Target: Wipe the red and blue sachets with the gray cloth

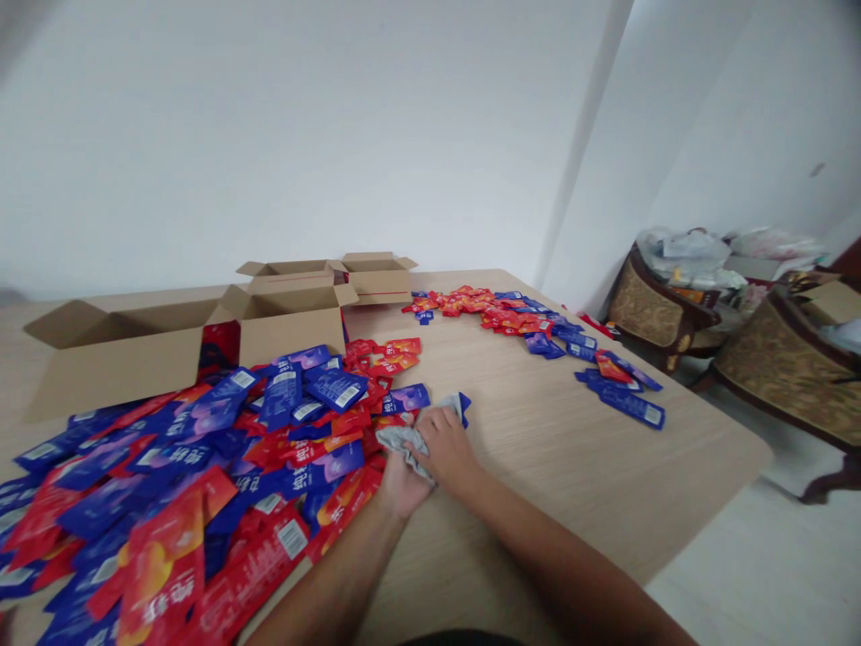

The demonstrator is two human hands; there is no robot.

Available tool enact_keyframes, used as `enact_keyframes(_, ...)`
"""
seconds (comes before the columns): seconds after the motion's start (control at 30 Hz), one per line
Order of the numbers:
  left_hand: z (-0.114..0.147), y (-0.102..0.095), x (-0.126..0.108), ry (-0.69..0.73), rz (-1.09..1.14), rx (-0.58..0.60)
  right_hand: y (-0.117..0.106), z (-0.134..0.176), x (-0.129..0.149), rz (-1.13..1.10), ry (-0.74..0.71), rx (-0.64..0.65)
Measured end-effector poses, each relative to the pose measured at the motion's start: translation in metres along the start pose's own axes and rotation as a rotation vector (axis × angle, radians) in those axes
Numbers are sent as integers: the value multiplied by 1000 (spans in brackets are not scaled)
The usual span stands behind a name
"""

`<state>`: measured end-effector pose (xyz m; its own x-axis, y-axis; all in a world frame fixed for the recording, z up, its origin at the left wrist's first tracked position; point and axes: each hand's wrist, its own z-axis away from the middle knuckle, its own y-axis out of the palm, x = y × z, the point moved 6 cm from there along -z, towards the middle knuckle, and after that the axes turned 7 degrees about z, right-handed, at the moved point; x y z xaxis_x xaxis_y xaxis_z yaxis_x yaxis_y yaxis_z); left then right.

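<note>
A crumpled grey cloth (402,438) is bunched between my two hands, at the right edge of the packet pile. My left hand (405,487) is closed underneath, palm side up, with the cloth over its fingers. From above, my right hand (445,446) presses its curled fingers onto the cloth. A blue corner (465,405), like that of a blue packet, pokes out past the far side of the cloth; the rest of it is covered. Just left of my hands lies a blue and purple packet (405,398) among red ones.
A large heap of red and blue packets (202,449) covers the table's left side. Several open cardboard boxes (289,334) stand behind it. More packets (515,316) trail along the far right edge of the table (571,458). Patterned chairs (780,359) stand beyond, with plastic bags.
</note>
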<state>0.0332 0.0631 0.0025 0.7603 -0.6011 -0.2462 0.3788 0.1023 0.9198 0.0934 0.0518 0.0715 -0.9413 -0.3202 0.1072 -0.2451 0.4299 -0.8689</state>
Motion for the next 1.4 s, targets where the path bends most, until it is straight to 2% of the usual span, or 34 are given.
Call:
enact_keyframes(0.17,3,12,13,-69,-61,73,-11,-4,-74,97,263,-71)
enact_keyframes(0.27,2,9,10,0,-128,32,-20,1,-107,76,322,-178)
enact_keyframes(0.37,-2,7,2,91,-132,35,-27,8,-122,4,397,-353)
enact_keyframes(0.43,-5,3,-2,113,-113,16,-25,11,-122,-154,426,-409)
enact_keyframes(0.5,-6,-2,-2,87,-100,18,-12,10,-113,-440,442,-345)
enact_keyframes(0.63,-5,-4,2,35,-113,99,26,8,-69,-1088,415,43)
enact_keyframes(0.7,-4,-3,5,32,-156,149,34,8,-47,-1282,392,151)
enact_keyframes(0.77,-5,1,9,31,-212,195,35,8,-39,-1421,435,149)
enact_keyframes(0.83,-6,4,13,40,-252,215,33,9,-43,-1516,519,84)
enact_keyframes(0.93,-5,11,17,26,-313,211,25,10,-66,-1445,620,-63)
enact_keyframes(1.07,0,20,22,29,-490,231,19,12,-90,-1097,601,-157)
enact_keyframes(1.17,4,20,20,90,-630,215,18,10,-89,-911,532,-164)
enact_keyframes(1.27,5,16,13,183,-686,147,12,0,-80,-779,461,-132)
enact_keyframes(1.33,4,13,9,225,-682,118,2,-16,-72,-725,419,-129)
enact_keyframes(1.4,3,13,11,207,-686,138,-8,-40,-62,-761,402,-108)
